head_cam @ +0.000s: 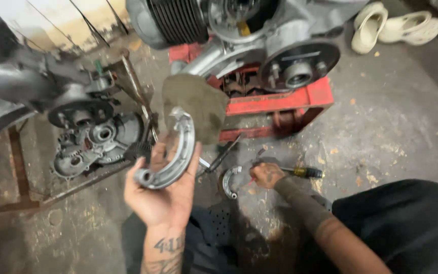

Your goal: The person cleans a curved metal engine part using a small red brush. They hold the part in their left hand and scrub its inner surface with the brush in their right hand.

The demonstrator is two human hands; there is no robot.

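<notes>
My left hand [160,195] is raised palm-up and grips a curved grey metal brake shoe [174,155] together with a dirty grey rag [194,104] that hangs over its top. My right hand [265,175] reaches down to the concrete floor, its fingers closed around something small and red beside a second brake shoe [230,181] lying flat there. A screwdriver with a black and yellow handle [305,172] lies just right of that hand. Whether the hand touches the floor shoe I cannot tell.
A silver engine with a finned cylinder [178,20] and a round hub [300,63] sits on a red stand [280,101]. Dark engine casings [95,139] rest at left. Two pale clogs [391,25] lie at top right. My dark-clothed knee [406,223] fills the lower right.
</notes>
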